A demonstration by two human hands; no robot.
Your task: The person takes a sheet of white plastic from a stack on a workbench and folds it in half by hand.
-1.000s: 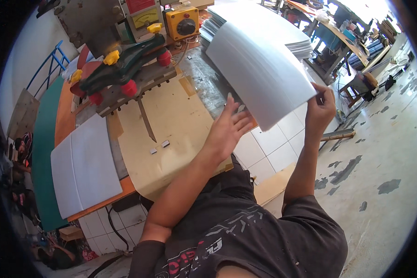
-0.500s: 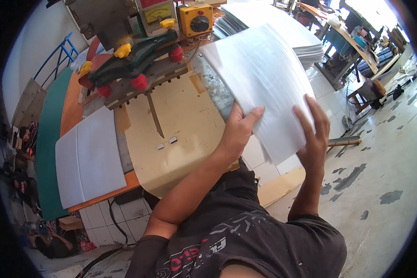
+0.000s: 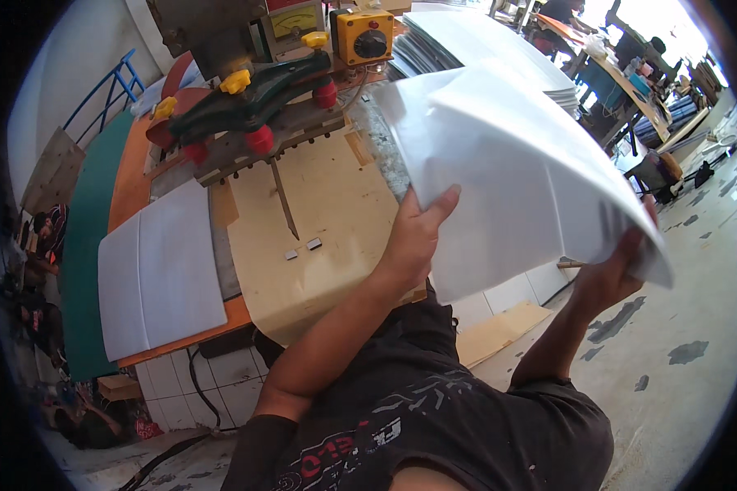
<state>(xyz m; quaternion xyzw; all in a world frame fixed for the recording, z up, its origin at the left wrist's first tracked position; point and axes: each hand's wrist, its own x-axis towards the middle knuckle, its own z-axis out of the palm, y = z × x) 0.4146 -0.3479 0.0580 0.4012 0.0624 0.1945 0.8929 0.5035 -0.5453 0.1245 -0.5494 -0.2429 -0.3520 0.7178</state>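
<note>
My left hand is closed on the left edge of a bundle of thin, glossy white sheets, thumb on top. At its lower right corner my right hand grips the top sheet, which is lifted and curls up; its fingers are partly hidden behind the sheet. A faint crease runs down the sheet beneath. Left of the bundle lies a tan board on the bed of a press with a dark green frame, yellow knobs and red feet. Two small blocks sit on the board near a thin metal strip.
A creased white sheet stack lies on the orange table to the left. Behind the bundle stands a tall stack of white sheets. A yellow control box is beside the press. Other people sit at far left.
My right hand has moved right and outward, pulling the top sheet's corner up so it bends away from the bundle. My left hand keeps its hold in nearly the same place.
</note>
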